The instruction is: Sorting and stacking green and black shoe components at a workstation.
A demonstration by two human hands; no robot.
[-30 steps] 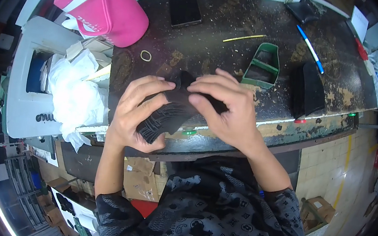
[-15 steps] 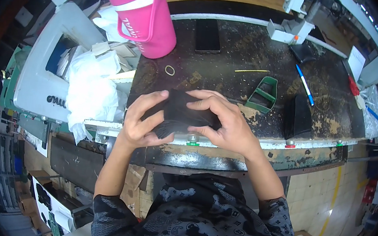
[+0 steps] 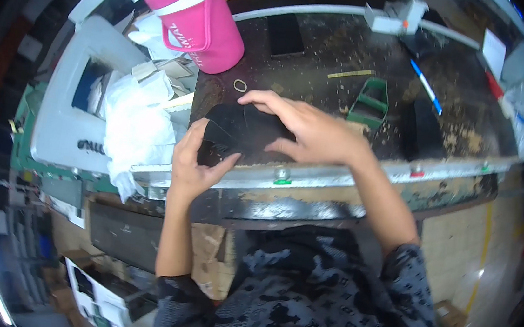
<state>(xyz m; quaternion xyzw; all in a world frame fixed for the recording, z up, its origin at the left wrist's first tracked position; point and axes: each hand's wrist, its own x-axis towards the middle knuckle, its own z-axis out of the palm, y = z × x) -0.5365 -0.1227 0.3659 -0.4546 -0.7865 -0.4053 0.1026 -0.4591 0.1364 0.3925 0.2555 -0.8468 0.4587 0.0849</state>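
Observation:
Between my two hands, over the near part of the dark worktable, is a thin black piece that looks like folded leather; its exact kind I cannot make out. My left hand grips its left end, fingers along the edge and thumb underneath. My right hand curls over the far edge, its fingertips at the top and its thumb on the near side, slightly blurred. A tan rubber band ring lies just beyond the piece.
A pink jug stands at the back left, beside white plastic bags. Right of my hands lie a green divided tray, a blue-and-white pen and a black folded piece. A yellow strip and a black flat item lie farther back.
The black piece has turned and tilted in my hands, showing a broader face. My right hand has moved up over its far edge, while the left has shifted lower on its left end.

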